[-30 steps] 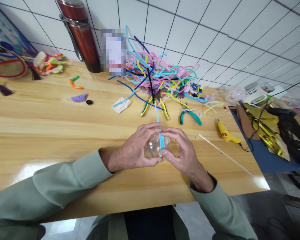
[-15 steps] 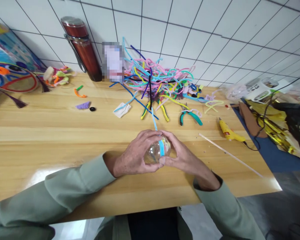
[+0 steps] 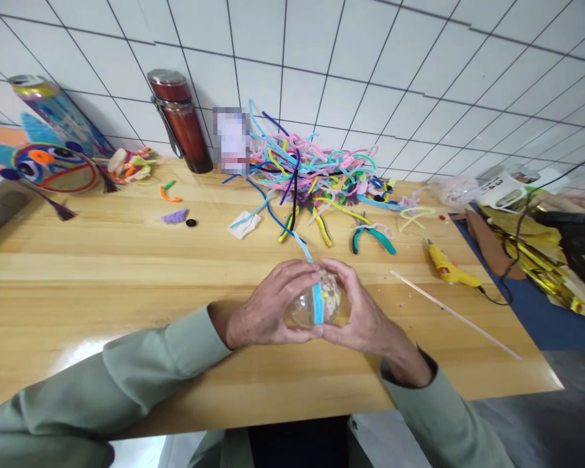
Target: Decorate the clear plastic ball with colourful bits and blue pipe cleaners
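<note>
Between my two hands is a clear plastic ball [image 3: 302,311] with pale, multicoloured bits showing in its right part. A light blue pipe cleaner [image 3: 318,302] wraps round its middle, and a loose end sticks out beyond my fingertips toward the back of the table. My left hand [image 3: 273,304] curves round the ball's left side, thumb below and fingers on top. On the other side my right hand [image 3: 363,312] grips it the same way, thumb near the left one. The fingers hide parts of the ball.
A heap of coloured pipe cleaners [image 3: 316,159] lies at the back, with yellow-handled pliers [image 3: 323,229] and teal-handled pliers [image 3: 380,239] before it. A yellow glue gun [image 3: 448,265] and a glue stick [image 3: 453,313] lie right. A red thermos [image 3: 188,130] stands back left.
The view has shifted, so the table's things appear a little lower. Both hands still hold the ball, and more of its pale contents and blue band shows between them.
</note>
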Available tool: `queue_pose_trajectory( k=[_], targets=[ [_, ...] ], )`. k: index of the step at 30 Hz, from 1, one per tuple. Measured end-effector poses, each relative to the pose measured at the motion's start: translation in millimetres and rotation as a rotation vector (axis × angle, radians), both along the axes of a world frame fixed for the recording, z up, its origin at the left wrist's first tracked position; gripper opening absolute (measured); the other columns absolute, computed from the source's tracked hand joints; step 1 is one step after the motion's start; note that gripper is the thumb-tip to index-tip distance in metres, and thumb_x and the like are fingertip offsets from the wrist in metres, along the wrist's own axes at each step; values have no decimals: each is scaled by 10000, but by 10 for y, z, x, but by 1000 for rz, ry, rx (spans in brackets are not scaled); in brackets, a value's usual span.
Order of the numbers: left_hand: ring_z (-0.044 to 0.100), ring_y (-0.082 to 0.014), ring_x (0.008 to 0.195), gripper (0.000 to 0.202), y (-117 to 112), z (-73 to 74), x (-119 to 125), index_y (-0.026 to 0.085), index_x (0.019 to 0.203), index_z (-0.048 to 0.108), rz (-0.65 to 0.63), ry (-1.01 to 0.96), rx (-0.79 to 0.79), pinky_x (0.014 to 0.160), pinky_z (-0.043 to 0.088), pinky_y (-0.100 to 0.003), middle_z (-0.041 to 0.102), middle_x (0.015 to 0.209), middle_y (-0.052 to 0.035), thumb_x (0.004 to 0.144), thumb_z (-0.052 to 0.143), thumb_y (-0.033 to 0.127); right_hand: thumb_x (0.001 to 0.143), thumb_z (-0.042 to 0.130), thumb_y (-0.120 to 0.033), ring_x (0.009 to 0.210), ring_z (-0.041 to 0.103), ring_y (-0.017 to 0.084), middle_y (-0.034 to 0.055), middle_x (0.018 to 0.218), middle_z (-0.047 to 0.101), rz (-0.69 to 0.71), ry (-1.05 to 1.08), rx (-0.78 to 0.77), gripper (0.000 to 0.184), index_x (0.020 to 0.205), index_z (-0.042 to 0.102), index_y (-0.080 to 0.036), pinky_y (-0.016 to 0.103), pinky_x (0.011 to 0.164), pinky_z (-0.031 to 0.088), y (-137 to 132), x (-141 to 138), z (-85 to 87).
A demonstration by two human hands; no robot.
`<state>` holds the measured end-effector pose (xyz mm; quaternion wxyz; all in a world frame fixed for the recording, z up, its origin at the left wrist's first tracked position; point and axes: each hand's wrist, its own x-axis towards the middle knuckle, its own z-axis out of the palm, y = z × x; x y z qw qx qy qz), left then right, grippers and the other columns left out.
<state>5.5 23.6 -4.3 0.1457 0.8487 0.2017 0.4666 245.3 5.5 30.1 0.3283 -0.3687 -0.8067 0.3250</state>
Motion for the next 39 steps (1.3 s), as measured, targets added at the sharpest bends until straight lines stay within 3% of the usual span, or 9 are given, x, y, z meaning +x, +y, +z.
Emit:
queue_pose_trajectory(
  k=[9,18,23,32,39],
  targets=[
    [553,-385,1481,927,-1,-63,-45,316,1674,299,10,67,46,1162,539,-595,500,1608,-227,930,821,498,771,886,-226,1497,547,366,154,1592,526,3,-36,123,1073,1666,299,-308,538,1238,506,-31,-39,57],
    [541,-354,1501,852,-5,-144,-22,291,1696,260,17,28,63,1164,561,-589,497,1591,-237,1017,692,570,787,891,-242,1485,554,360,158,1549,548,21,-35,170,987,1616,360,-312,547,1226,507,-1,-34,63],
    [497,-363,1558,905,11,-128,-16,270,1706,248,-43,-9,26,1210,518,-601,482,1619,-265,996,740,541,827,884,-297,1511,538,367,165,1585,525,41,-61,206,850,1557,450,-319,548,1207,517,20,-16,72],
    [479,-372,1587,1023,13,-139,-17,363,1726,164,-49,40,-13,1224,498,-614,455,1683,-234,949,819,490,821,876,-294,1506,538,383,167,1568,518,57,-74,207,836,1550,467,-329,580,1192,522,39,-2,77],
    [493,-392,1572,989,18,-103,-9,330,1695,231,-64,6,-48,1220,493,-640,474,1658,-240,929,842,467,805,888,-302,1498,532,375,153,1558,526,46,-44,186,826,1525,486,-334,575,1202,509,38,3,77]
  ],
)
